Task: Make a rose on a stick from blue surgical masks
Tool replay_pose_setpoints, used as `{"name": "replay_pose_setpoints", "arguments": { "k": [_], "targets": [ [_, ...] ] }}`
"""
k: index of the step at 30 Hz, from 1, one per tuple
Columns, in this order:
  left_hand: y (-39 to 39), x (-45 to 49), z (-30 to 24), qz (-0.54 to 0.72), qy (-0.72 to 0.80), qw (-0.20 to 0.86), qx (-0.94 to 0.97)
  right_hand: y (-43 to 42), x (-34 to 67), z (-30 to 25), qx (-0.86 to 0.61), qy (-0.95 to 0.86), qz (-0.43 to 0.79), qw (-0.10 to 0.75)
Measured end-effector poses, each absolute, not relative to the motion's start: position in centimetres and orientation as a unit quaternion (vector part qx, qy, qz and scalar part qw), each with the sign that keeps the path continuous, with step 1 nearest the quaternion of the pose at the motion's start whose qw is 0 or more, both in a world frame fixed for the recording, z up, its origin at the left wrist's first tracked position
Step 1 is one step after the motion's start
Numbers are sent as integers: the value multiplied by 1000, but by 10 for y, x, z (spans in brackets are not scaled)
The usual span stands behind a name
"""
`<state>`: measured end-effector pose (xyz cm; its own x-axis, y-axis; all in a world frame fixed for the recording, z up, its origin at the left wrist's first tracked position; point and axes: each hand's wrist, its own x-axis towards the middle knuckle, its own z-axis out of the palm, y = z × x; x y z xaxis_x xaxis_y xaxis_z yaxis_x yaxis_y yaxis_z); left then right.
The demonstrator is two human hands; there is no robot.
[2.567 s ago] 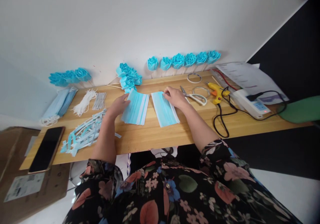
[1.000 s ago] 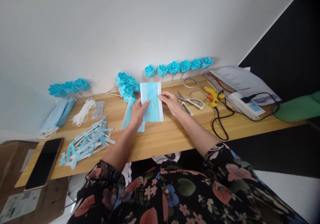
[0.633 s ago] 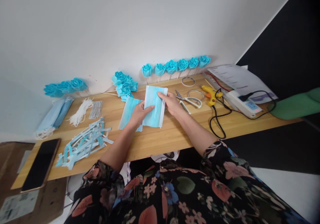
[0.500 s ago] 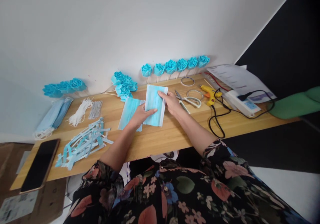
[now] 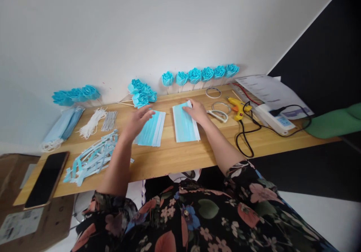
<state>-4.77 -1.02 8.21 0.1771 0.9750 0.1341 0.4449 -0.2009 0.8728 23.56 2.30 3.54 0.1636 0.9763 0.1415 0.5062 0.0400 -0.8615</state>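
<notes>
My right hand grips the upper right edge of a light-blue pleated face mask sheet with no ear loops, the thumb on top and the fingers at the edge. The sheet is at the tabletop; whether it lies fully flat I cannot tell. My left hand is open, fingers stretched out over a second pile of blue mask sheets, partly covering it. Beside my right hand lie scissors, their blades hidden behind it.
Blue mask-fabric flowers stand along the wall, with more flowers bunched nearby. Cut strips, white ear loops, wire pieces, whole masks and a phone lie left. A glue gun and power strip are right.
My left hand has let go of the mask sheet and moved left over the other pile. My right hand has shifted slightly right with the sheet and covers the scissor blades.
</notes>
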Motion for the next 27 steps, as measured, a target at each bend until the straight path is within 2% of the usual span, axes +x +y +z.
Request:
{"name": "replay_pose_setpoints", "arguments": {
  "k": [3, 6, 11, 15, 18, 21, 24, 27],
  "targets": [
    [-6, -75, 78, 286, 629, 191, 698, 19, 235, 38, -618, -664, 136, 398],
    [-2, -87, 63, 158, 675, 88, 715, 10, 221, 37, -517, -755, 119, 385],
    [1, -77, 40, 70, 679, 76, 727, -9, 187, 27, -328, -889, 188, 258],
    [1, -60, 33, 71, 654, 87, 748, -16, 177, 22, -315, -908, 181, 207],
    [0, -53, 34, 85, 637, 116, 757, -10, 182, 22, -324, -890, 207, 246],
    [-1, -54, 43, 136, 644, 165, 735, 1, 190, 22, -399, -799, 258, 368],
    [-4, -53, 57, 272, 633, 263, 676, 6, 195, 24, -438, -658, 387, 474],
    [-12, -44, 71, 410, 580, 336, 619, 1, 190, 29, -364, -584, 548, 476]
  ]
}}
